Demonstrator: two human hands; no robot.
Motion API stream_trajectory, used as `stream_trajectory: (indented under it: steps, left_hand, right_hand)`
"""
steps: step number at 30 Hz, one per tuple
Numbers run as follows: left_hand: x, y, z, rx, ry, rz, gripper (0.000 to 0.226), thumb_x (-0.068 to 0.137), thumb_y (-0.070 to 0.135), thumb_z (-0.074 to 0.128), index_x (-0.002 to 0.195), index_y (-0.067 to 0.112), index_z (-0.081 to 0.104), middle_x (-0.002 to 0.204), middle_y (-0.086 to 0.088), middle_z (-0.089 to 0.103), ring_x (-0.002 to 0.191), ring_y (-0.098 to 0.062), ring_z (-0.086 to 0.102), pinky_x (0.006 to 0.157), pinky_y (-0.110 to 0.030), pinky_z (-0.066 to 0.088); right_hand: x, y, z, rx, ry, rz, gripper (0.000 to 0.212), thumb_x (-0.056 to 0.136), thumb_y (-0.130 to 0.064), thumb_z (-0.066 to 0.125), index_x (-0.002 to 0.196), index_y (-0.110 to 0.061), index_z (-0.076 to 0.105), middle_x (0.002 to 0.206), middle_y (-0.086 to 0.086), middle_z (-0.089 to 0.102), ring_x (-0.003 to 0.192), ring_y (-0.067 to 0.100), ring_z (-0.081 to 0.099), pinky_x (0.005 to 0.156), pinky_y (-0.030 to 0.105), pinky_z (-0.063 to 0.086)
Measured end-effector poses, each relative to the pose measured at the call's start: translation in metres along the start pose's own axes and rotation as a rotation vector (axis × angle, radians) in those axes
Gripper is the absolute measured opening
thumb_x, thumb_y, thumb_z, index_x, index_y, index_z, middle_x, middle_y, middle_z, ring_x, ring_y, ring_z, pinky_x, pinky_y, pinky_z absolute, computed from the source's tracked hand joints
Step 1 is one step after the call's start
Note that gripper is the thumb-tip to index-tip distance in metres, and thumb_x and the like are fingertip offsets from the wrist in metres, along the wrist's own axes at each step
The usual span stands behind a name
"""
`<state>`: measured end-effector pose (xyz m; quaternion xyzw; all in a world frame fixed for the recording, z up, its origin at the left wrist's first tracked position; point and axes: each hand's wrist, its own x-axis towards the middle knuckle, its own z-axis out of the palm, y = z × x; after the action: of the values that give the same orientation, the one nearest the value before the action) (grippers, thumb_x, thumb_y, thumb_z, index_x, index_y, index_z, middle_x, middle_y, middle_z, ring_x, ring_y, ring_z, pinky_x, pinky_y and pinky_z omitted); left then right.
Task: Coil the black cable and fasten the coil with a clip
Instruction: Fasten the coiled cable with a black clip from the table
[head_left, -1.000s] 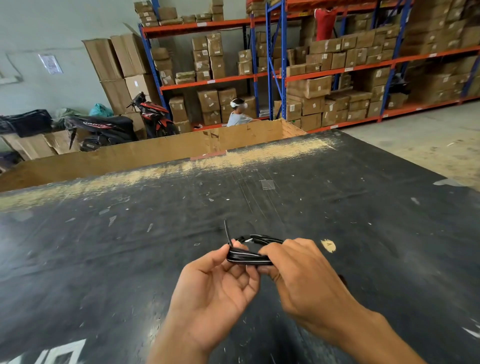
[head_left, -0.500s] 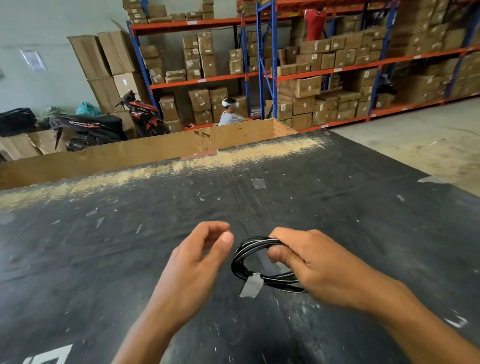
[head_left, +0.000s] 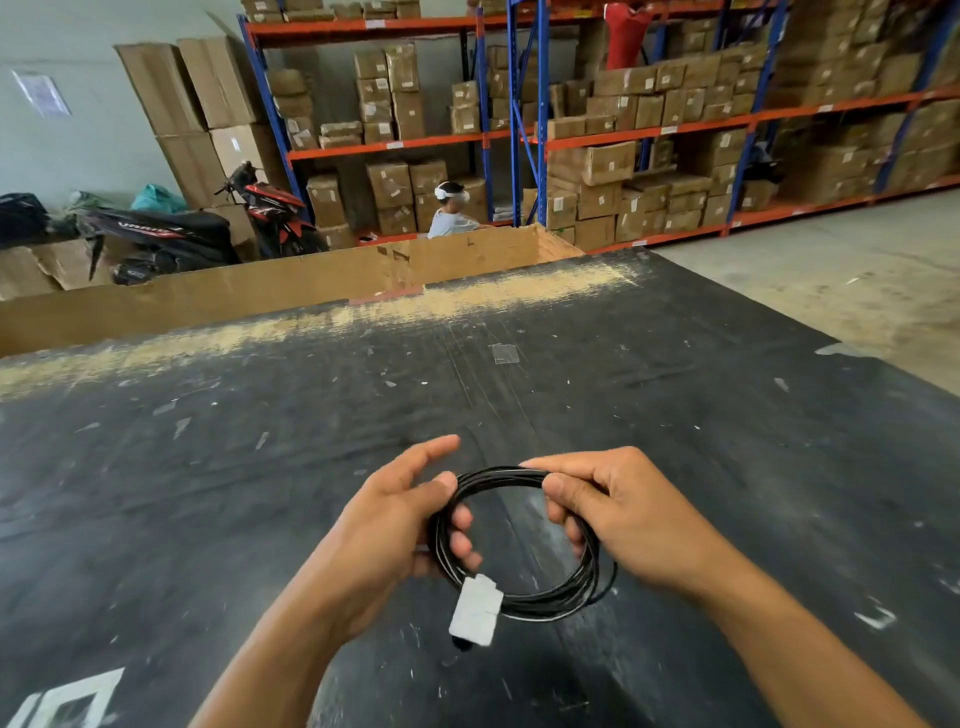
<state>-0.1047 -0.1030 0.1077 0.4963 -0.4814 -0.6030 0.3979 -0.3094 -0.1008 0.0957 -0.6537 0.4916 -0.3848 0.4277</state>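
Half a second ago our left hand (head_left: 384, 540) hung open; now both it and our right hand (head_left: 618, 519) grip the thin black coiled cable (head_left: 524, 603) above the scuffed black surface (head_left: 727, 415), fingers clenched on opposite sides, its white rectangular tag (head_left: 475, 610) hanging nearest us.

Large black tabletop (head_left: 675, 415), matte, heavily scuffed, with fine scratch lines running away down the middle. Pale sawdust-like band (head_left: 363, 317) along far edge. Small clear tape patch (head_left: 505, 354) stuck flat near centre. Scattered light flecks and chips across surface. White printed marking (head_left: 67, 699) at near-left corner.
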Motion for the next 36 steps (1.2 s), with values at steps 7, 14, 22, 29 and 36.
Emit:
stream_trajectory:
  steps: [7, 14, 22, 29, 36]
  left_hand:
    - [0.012, -0.021, 0.020, 0.412, -0.054, 0.129, 0.026, 0.103, 0.022, 0.043, 0.104, 0.006, 0.064, 0.073, -0.003, 0.055, 0.050, -0.010, 0.051, 0.060, -0.034, 0.053]
    - [0.019, -0.037, 0.024, 0.170, -0.033, 0.001, 0.030, 0.102, 0.027, 0.044, 0.079, 0.014, 0.057, 0.061, 0.004, 0.036, 0.044, -0.006, 0.025, 0.041, -0.020, 0.024]
    - [0.024, -0.053, 0.030, 0.544, -0.038, 0.228, 0.023, 0.100, 0.027, 0.049, 0.094, 0.033, 0.070, 0.044, 0.021, 0.049, 0.041, 0.003, 0.045, 0.049, -0.019, 0.030]
    - [0.035, -0.065, 0.029, 0.536, 0.195, 0.150, 0.037, 0.098, 0.036, 0.051, 0.062, 0.028, 0.060, 0.044, 0.012, 0.033, 0.039, -0.006, 0.028, 0.049, -0.030, 0.028]
    - [0.049, -0.078, 0.010, 0.394, 0.306, 0.017, 0.042, 0.098, 0.043, 0.046, 0.075, 0.016, 0.067, 0.051, 0.006, 0.038, 0.045, -0.016, 0.033, 0.052, -0.035, 0.028]
  right_hand:
    - [-0.004, 0.014, 0.006, 0.055, 0.027, 0.062, 0.025, 0.097, -0.005, 0.052, 0.117, -0.007, 0.068, 0.067, 0.000, 0.063, 0.053, 0.008, 0.052, 0.052, 0.024, 0.050]
    - [-0.016, 0.037, 0.016, -0.204, 0.116, -0.003, 0.031, 0.098, -0.013, 0.045, 0.103, -0.026, 0.073, 0.067, -0.008, 0.055, 0.057, 0.006, 0.050, 0.062, 0.040, 0.056]
    - [-0.014, 0.051, 0.018, -0.103, 0.124, 0.064, 0.030, 0.097, -0.008, 0.046, 0.101, -0.018, 0.075, 0.069, -0.002, 0.055, 0.058, 0.010, 0.051, 0.057, 0.023, 0.051]
    - [-0.009, 0.063, -0.011, -0.125, 0.285, 0.149, 0.023, 0.094, -0.020, 0.056, 0.083, -0.007, 0.071, 0.069, 0.004, 0.062, 0.059, 0.009, 0.058, 0.070, 0.046, 0.058]
    - [-0.022, 0.100, -0.043, -0.322, 0.423, 0.494, 0.037, 0.076, -0.037, 0.076, 0.102, -0.012, 0.070, 0.072, 0.001, 0.068, 0.073, 0.022, 0.069, 0.080, 0.042, 0.059]
